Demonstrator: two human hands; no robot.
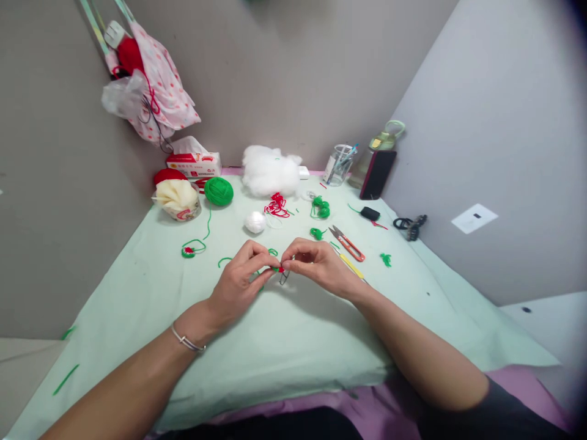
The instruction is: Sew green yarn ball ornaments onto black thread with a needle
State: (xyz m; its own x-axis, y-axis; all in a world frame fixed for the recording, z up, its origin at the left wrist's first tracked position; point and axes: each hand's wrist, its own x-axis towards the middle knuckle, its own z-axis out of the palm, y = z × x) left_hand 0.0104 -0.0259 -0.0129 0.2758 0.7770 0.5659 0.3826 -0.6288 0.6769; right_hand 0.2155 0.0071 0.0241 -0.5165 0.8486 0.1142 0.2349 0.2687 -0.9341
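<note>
My left hand (238,278) and my right hand (318,267) meet over the middle of the table, fingertips nearly touching. Between them is a small red and green crochet piece (280,269), mostly covered by the fingers. My left thumb and fingers pinch its left side; the right thumb and index finger close on its right edge. A dark thin loop (284,279) hangs below it, its kind too small to tell. Close by the right hand lie a yellow-handled crochet hook (352,267) and orange thread snips (348,244). Loose green yarn (224,261) lies beside the left hand.
Across the back are a green yarn ball (219,192), white stuffing (270,171), a white yarn ball (255,222), tangled red yarn (277,206), a pen cup (339,166) and a phone (378,175). Another crochet piece (188,252) sits left, its yarn attached.
</note>
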